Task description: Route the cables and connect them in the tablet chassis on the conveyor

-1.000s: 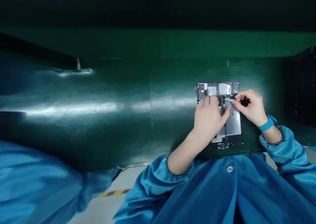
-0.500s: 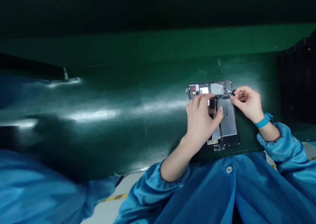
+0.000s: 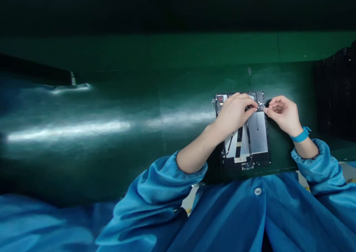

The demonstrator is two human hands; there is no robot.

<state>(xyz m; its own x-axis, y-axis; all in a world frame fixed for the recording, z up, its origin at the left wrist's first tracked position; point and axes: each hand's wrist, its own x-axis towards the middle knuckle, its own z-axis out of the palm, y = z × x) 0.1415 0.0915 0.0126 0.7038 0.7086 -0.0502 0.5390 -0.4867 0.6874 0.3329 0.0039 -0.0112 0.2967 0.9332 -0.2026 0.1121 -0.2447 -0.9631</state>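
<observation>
Fingers (image 3: 250,105) of the left hand (image 3: 235,113) curl over the upper end of the opened black tablet with bare grey metal plates and circuit boards (image 3: 257,133), their tips pinching a small round metal part (image 3: 260,108) near its upper right corner. The right hand (image 3: 282,113) sits just beside it, its fingers (image 3: 271,105) pressed together. I cannot tell whether they touch the part. The tablet lies flat at the counter's (image 3: 139,133) near edge, towards its right end.

Two hands show, one left hand (image 3: 235,111) and one right hand (image 3: 282,113); beneath them one opened tablet (image 3: 257,133), one desk (image 3: 139,133).
</observation>
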